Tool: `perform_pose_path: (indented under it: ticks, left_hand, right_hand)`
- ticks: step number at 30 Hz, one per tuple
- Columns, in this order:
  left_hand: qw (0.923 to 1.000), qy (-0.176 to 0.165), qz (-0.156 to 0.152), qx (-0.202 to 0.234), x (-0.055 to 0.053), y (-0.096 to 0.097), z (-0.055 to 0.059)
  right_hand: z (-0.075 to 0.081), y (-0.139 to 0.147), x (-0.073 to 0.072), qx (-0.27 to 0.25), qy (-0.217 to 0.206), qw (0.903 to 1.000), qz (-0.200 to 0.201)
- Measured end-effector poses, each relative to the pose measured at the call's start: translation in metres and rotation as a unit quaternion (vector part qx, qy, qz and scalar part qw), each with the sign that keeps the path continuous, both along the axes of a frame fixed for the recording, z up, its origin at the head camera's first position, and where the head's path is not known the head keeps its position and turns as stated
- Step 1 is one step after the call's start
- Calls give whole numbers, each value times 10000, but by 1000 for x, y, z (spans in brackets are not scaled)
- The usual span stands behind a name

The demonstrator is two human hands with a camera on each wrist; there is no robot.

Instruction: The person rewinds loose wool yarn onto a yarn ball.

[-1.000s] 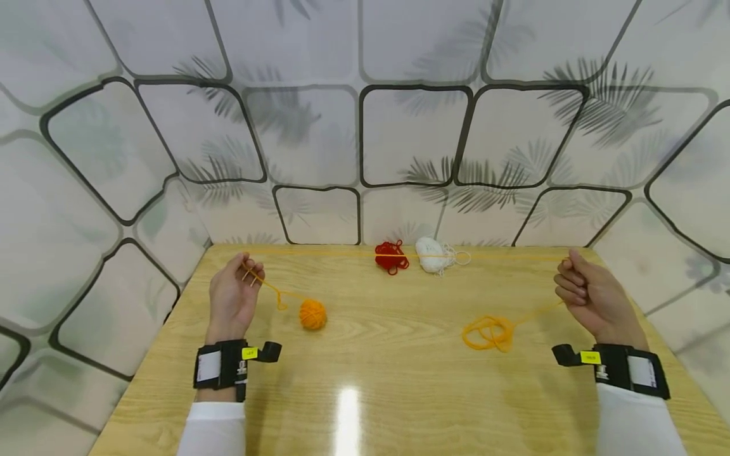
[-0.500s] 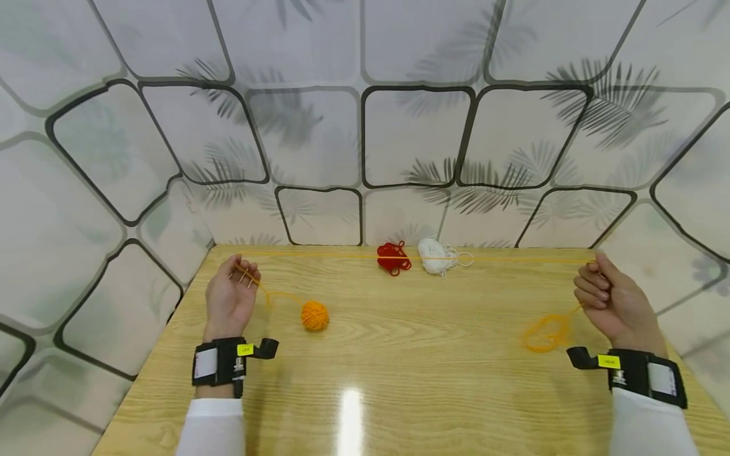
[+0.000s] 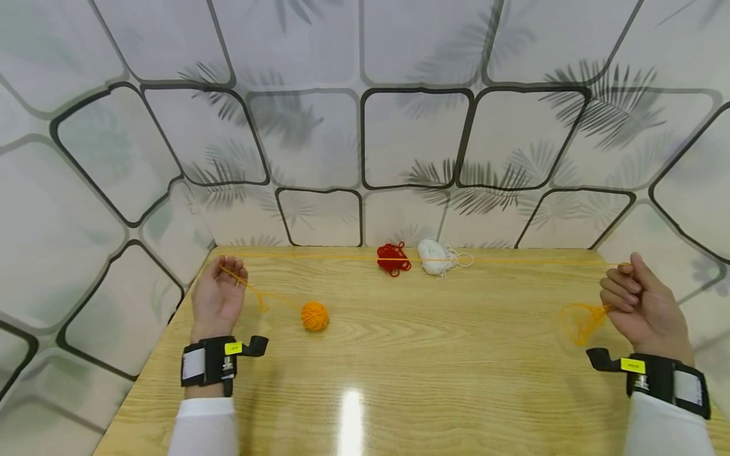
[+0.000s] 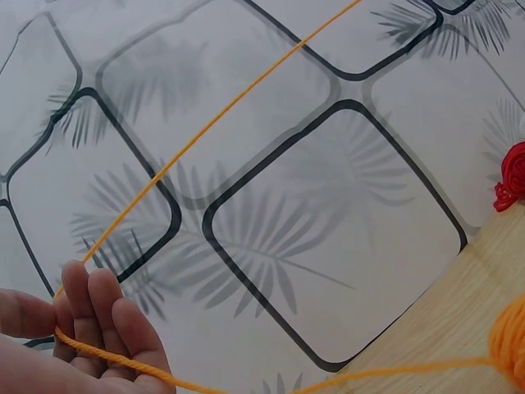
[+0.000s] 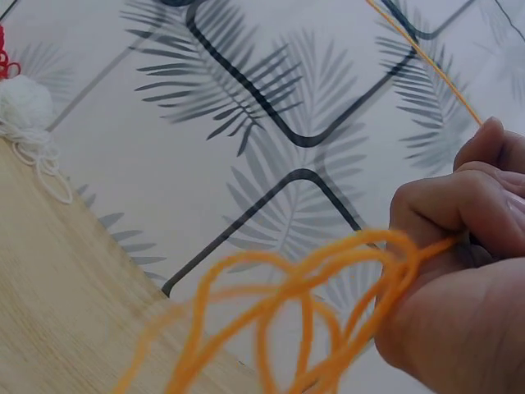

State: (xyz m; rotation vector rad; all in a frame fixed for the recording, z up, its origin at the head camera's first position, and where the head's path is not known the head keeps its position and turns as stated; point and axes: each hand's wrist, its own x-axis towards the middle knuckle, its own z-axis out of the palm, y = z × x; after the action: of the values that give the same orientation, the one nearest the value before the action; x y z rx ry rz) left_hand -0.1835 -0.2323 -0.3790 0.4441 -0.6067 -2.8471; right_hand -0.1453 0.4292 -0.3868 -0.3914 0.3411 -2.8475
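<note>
A strand of orange yarn [image 3: 502, 261] runs taut and nearly level between the two hands, above the table. The left hand [image 3: 217, 297], palm up, pinches the strand between thumb and forefinger; from there the yarn crosses the fingers [image 4: 107, 308] and sags to an orange yarn ball [image 3: 315, 316] on the table. At the far right the right hand [image 3: 647, 304] grips the other end with curled fingers. Loose loops of orange yarn [image 5: 303, 304] hang from the palm side of that hand.
A red yarn ball [image 3: 392, 259] and a white yarn ball [image 3: 433, 257] with loose loops lie side by side at the back of the wooden table [image 3: 433, 380]. Behind them rises a patterned wall covering [image 3: 416, 139], which also lines both sides.
The right hand has moved outward to the right, drawing its loose orange loops along with it. The left hand has shifted slightly left. The strand between them spans a longer distance.
</note>
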Motion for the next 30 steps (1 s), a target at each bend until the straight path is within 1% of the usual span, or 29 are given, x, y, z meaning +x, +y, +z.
perform_pose_path:
  ticks: [2,3,5,7,8,9,10,11,13,15,17,20,21,22,24,25,27,29,30]
  left_hand:
    - [9999,-86,-28,108,0,-2,1]
    - [9999,-111,-47,96,0,-2,2]
    - [9999,-120,-89,-72,1,0,5]
    - [9989,-46,-132,-453,3,5,9]
    - [9973,24,-140,-720,3,10,12]
    - [9944,113,-146,-1042,4,14,15]
    - [9897,211,-134,-1413,5,20,18]
    - [9837,327,-114,-1767,6,26,22]
    - [9675,555,-52,-2468,7,38,28]
    - [9473,733,-5,-3120,9,50,34]
    - [9273,870,-34,-3640,10,63,40]
    - [8964,1050,-249,-4300,13,83,46]
    - [8856,1116,-344,-4495,14,89,48]
    - [8771,1194,-430,-4632,14,95,49]
    - [8603,1338,-605,-4881,16,108,50]
    - [8535,1406,-685,-4971,17,114,51]
    - [8458,1549,-811,-5040,20,125,51]
    - [8417,1693,-936,-5041,21,135,51]
    - [8393,1773,-992,-5043,22,140,51]
  right_hand:
    - [0,4,2,-115,-40,9998,-134]
    - [0,5,3,-163,-52,9997,-180]
    - [2,7,3,-253,-85,9994,-229]
    - [5,5,2,-271,-64,9993,-248]
    - [8,3,1,-264,-36,9994,-227]
    - [10,0,-1,-261,-6,9995,-190]
    - [14,-4,-2,-234,44,9996,-156]
    - [18,-8,-3,-209,103,9997,-125]
    - [27,-18,-6,-70,225,9997,-73]
    - [36,-31,-8,224,336,9992,-83]
    - [45,-45,-10,614,443,9970,-175]
    - [55,-68,-12,1322,610,9887,-346]
    - [58,-76,-12,1586,675,9841,-427]
    - [61,-84,-13,1867,759,9783,-485]
    - [65,-101,-13,2575,934,9596,-647]
    - [67,-109,-13,2947,1039,9471,-729]
    - [70,-124,-13,3666,1269,9179,-833]
    - [72,-138,-13,4287,1474,8870,-875]
    - [73,-145,-13,4532,1578,8732,-851]
